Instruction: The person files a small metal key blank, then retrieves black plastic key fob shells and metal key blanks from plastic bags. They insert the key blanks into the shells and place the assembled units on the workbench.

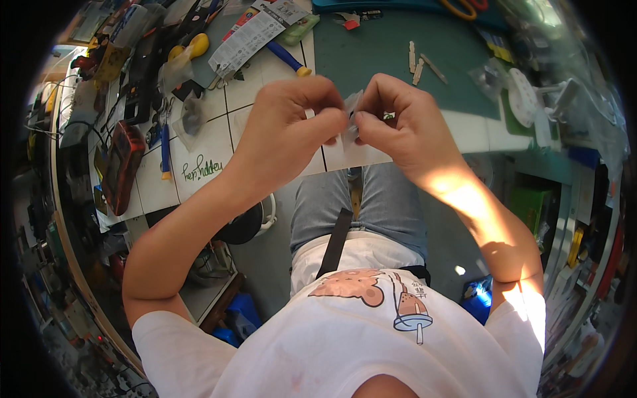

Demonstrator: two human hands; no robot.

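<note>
Just above the table's front edge, my left hand (295,123) and my right hand (401,123) meet with thumbs and fingers pinched together. Between them is a small clear plastic bag (352,106), gripped from both sides. What lies inside it is too small to make out. Beyond my right hand, a few thin brass-coloured strips (417,69) rest on the green mat (371,50). A tool with a blue and yellow handle (288,58) lies past my left hand.
To the left are a red-edged handheld meter (121,166), a blue-handled tool (165,152), a small clear bag (191,114) and yellow-handled cutters (192,48). A printed packet (255,38) lies farther back. On the right sits a white plastic device (523,98).
</note>
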